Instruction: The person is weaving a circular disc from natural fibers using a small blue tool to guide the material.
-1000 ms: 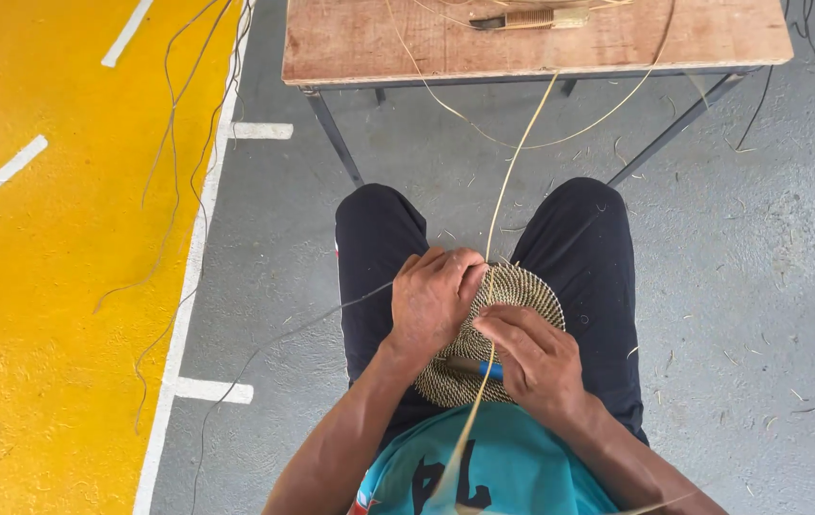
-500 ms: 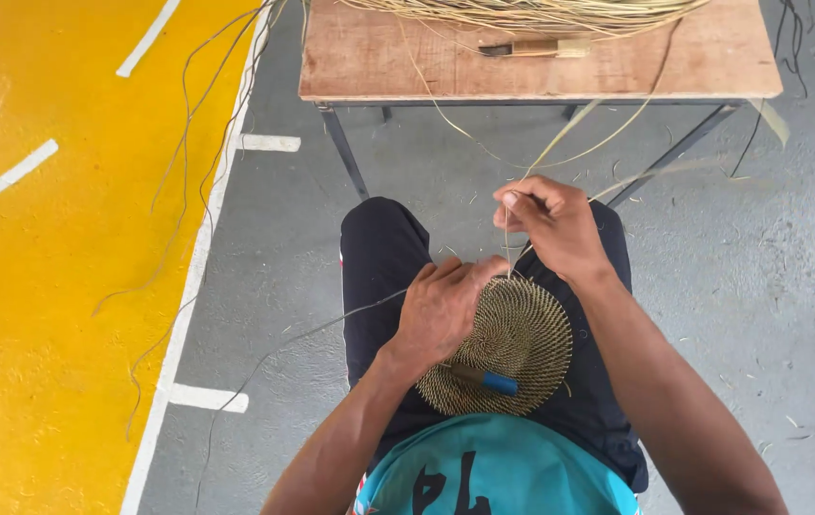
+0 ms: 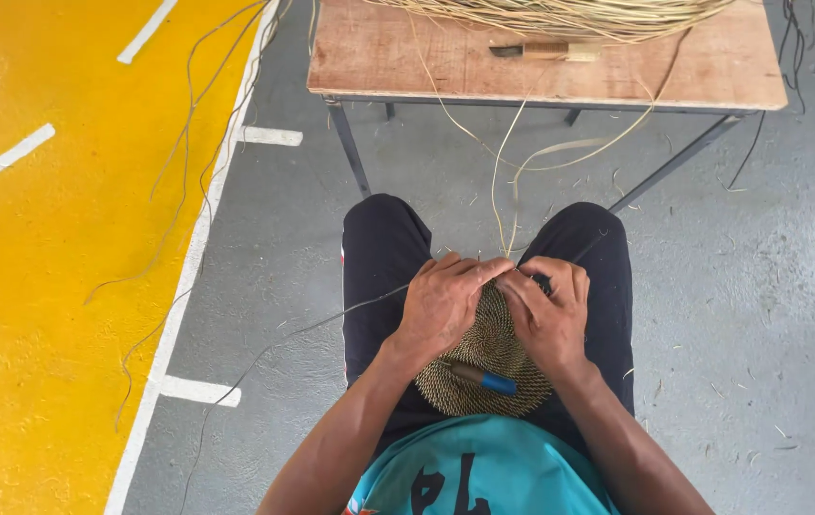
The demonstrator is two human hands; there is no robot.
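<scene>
Beyond the hands, past the knees, stands a wooden table (image 3: 426, 57) on thin metal legs, carrying a heap of pale straw-coloured strands (image 3: 560, 14) and a small knife-like tool (image 3: 541, 48) lying just under that heap. To the left of the hands the grey floor (image 3: 760, 286) gives way to a yellow painted area (image 3: 35, 286) edged with white lines, with loose strands trailing across it. Under both hands, resting on the lap in dark trousers, lies a round woven disc (image 3: 484, 367) of coiled fibre. The left hand (image 3: 443, 305) and right hand (image 3: 548, 310) are together at the far edge of the disc, fingertips touching, both closed on its rim. A long thin strand (image 3: 503, 181) rises from between the hands toward the table. Near the wrists, a small blue-handled tool (image 3: 484, 380) lies across the disc.
</scene>
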